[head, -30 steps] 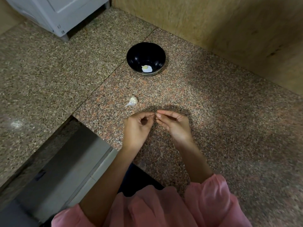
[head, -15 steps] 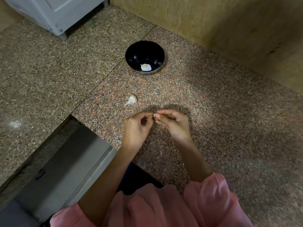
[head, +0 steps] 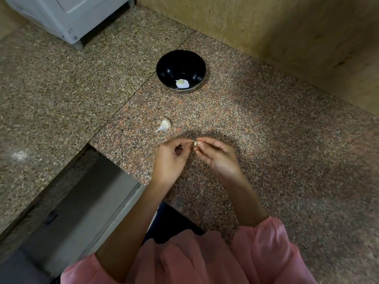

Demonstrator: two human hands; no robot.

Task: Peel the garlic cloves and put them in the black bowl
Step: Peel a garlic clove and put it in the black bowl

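Observation:
A small pale garlic clove [head: 195, 143] is pinched between the fingertips of my left hand [head: 171, 158] and my right hand [head: 218, 155], just above the granite counter. The black bowl [head: 164, 67] stands farther back and holds one pale peeled clove [head: 181, 83] at its bottom. A white garlic head [head: 165, 124] with a thin stem lies on the counter between the bowl and my hands, a little left of them.
The speckled granite counter [head: 287, 152] has an inner edge at the lower left with a grey cabinet front [head: 82, 206] below it. A white appliance [head: 67, 15] stands at the back left. A wooden wall [head: 287, 23] runs along the back right.
The clove now shows more plainly between my fingertips. Both hands stay in nearly the same place, working at it.

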